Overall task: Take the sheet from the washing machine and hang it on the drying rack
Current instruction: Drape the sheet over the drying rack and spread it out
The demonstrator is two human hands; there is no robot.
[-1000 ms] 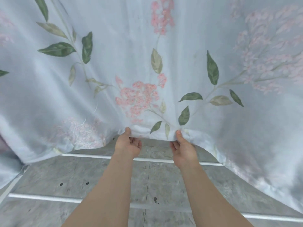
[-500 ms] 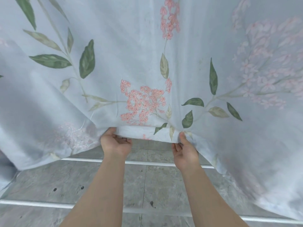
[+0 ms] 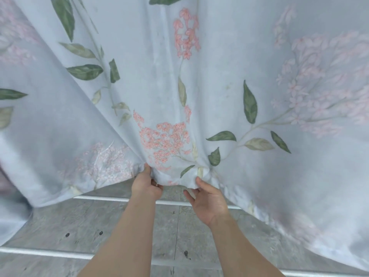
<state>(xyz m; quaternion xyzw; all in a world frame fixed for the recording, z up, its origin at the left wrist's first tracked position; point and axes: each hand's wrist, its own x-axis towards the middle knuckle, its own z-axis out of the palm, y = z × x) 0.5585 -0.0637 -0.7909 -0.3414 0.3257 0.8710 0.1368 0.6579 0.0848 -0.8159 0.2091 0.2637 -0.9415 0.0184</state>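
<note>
We see the sheet [image 3: 151,80], pale blue and printed with green leaves and pink blossoms, hanging in broad folds across nearly the whole upper view. We take the large pink flower cluster [image 3: 163,144] near its lower hem as our mark. Just below that cluster and a little to its left, the left hand [image 3: 145,186] grips the hem. Its thumb stands up against the front of the cloth and its fingers curl in behind the edge, so the fabric is pinched between them and gathers into tight creases running up and out to the left. Below the cluster and to its right, the right hand [image 3: 209,200] pinches the same hem, with the thumb laid on the front of the fabric and the curled fingers tucked under the edge. A short span of hem stretches between the two hands, which are near each other but apart. Both bare forearms reach in from the bottom edge. Beneath the cluster, behind the hands, the far bar [image 3: 111,198] of the drying rack runs level, white, partly hidden by the wrists and by cloth on the right. The near bar [image 3: 44,252] lies well below the cluster, crossed by both forearms. Under the bars is a grey stone-look tiled floor [image 3: 119,222] with a few dark specks [image 3: 67,234] down to the left of the cluster. We cannot tell what the sheet hangs from above the cluster.
</note>
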